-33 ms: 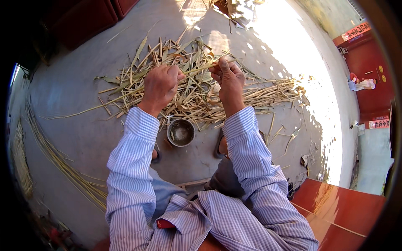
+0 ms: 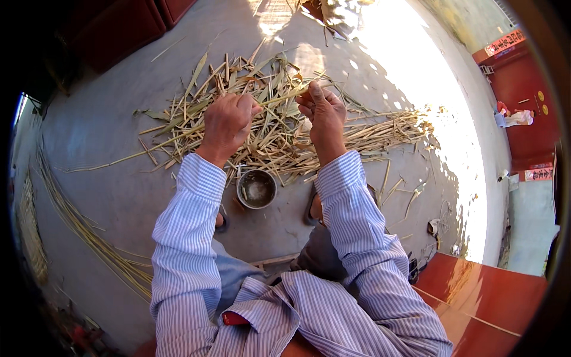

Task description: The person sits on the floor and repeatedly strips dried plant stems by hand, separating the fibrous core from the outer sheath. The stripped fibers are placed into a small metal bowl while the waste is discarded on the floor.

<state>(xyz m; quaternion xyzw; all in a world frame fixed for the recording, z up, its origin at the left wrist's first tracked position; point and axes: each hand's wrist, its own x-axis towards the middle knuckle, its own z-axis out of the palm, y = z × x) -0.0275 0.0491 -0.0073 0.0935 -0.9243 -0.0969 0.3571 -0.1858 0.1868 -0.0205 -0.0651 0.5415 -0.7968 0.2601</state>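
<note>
My left hand (image 2: 229,124) is closed in a fist around a long, pale yellow-green reed stalk (image 2: 279,99). The stalk's thin tail trails out past that fist to the left, low over the floor. At the other end, my right hand (image 2: 323,115) pinches the stalk between thumb and fingers, so a short length spans the gap between both hands. Beneath them lies a loose heap of dry stalks and leaf husks (image 2: 279,149). Between my feet sits a round metal bowl (image 2: 257,206) with what looks like liquid in it.
Long thin stalks (image 2: 77,220) lie in a bundle on the grey floor at left, beside a braided straw piece (image 2: 30,232). A dark red seat (image 2: 119,30) stands far left. Reddish tiles (image 2: 493,297) are near right; a red door (image 2: 523,131) is far right.
</note>
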